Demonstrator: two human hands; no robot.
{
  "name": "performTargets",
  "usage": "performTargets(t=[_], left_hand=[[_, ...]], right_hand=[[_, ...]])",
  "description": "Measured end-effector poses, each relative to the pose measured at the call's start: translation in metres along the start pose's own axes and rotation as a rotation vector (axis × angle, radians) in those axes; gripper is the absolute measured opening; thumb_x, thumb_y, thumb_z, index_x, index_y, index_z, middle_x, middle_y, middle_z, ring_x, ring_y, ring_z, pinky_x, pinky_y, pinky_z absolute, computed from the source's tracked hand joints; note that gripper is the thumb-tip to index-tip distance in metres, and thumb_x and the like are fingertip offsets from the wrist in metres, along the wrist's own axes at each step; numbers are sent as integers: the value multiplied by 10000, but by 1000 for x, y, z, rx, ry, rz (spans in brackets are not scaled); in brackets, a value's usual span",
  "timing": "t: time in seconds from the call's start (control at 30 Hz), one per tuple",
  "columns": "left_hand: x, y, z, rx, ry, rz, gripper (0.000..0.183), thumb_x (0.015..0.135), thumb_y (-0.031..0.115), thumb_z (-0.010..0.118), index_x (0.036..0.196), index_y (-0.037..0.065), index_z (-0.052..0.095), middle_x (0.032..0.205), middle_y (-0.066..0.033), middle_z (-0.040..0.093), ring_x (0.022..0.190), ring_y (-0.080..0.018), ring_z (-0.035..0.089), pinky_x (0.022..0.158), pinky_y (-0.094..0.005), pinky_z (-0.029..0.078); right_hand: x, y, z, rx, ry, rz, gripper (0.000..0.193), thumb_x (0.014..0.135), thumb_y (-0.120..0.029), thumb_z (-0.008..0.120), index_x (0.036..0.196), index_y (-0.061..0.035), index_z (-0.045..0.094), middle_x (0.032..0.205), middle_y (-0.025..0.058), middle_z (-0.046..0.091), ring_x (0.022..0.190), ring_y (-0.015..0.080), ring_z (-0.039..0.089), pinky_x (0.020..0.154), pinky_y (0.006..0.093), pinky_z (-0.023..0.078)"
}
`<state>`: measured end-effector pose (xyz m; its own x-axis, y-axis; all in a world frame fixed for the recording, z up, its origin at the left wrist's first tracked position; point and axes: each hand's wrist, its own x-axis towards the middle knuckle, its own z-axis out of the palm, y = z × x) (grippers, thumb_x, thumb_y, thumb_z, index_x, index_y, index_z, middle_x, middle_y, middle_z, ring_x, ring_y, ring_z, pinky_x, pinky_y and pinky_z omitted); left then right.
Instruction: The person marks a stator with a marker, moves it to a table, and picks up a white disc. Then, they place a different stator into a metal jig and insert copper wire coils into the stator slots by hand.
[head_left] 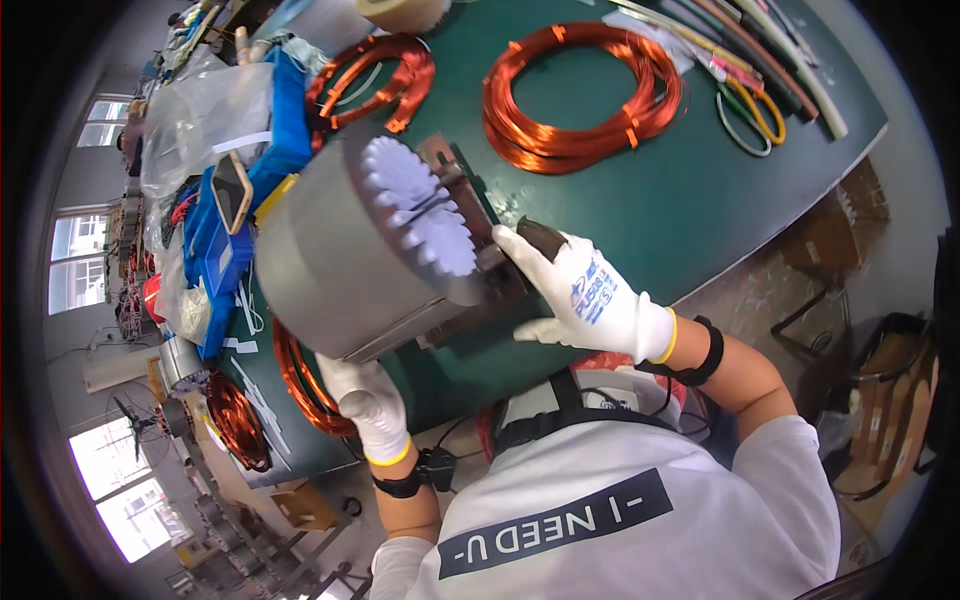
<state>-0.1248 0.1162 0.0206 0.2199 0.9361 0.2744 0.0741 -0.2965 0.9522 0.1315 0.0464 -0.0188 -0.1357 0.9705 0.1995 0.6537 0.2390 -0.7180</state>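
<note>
A large grey cylindrical motor housing (330,240) lies on its side over the green table, with white scalloped pieces (420,205) showing at its right end. Brown metal parts (465,185) stand beside that end. My gloved right hand (595,295) is just right of them, index finger and thumb stretched toward the housing. A dark brown piece (543,238) sits in its fingers, partly hidden by the glove. At the housing's near lower edge is my gloved left hand (370,405); its fingertips are hidden there, so its grip cannot be made out.
Orange-brown copper wire coils (580,95) lie at the far side, with another coil (300,380) left of my left hand. Blue bins (285,130) and a phone (232,192) stand to the left. Sleeving and yellow-handled scissors (765,115) are far right. A cardboard box (820,235) stands beyond the table edge.
</note>
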Motion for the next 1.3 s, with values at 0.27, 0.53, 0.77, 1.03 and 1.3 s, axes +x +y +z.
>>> performTargets(t=[0.27,0.53,0.77,1.03,1.3], left_hand=[[6,-14,20,169,55,143,1001,822,825,383,1484,77,308,1537,-107,321,1399,-293,315,1159,-483,227],[-4,-30,-11,907,106,617,742,995,543,409,1535,146,89,1568,-124,232,1407,-308,317,1149,-485,313],[14,35,-4,1044,-76,326,810,920,183,604,1541,139,86,1532,-183,274,1349,-313,409,1114,-484,361],[36,49,13,508,150,-14,758,987,545,374,1484,-15,257,1501,-167,354,1391,-272,347,1158,-444,276],[25,7,28,370,238,163,811,961,668,303,1457,26,326,1463,-122,404,1347,-247,388,1133,-423,295]], right_hand=[[-1,2,10,-14,184,35,918,619,-246,838,1409,-57,410,1282,170,536,1185,368,507,988,458,417],[0,4,1,95,81,71,816,659,-300,809,1372,-75,483,1195,180,568,1206,346,486,1008,452,422],[-1,9,-2,103,93,70,833,626,-280,825,1362,-80,491,1216,163,551,1199,329,491,1006,431,435],[2,9,-1,77,104,69,842,617,-320,834,1355,-92,497,1235,131,563,1175,323,494,970,448,451],[1,9,0,43,101,66,799,644,-299,814,1350,-86,505,1171,176,561,1179,337,491,963,438,450]])
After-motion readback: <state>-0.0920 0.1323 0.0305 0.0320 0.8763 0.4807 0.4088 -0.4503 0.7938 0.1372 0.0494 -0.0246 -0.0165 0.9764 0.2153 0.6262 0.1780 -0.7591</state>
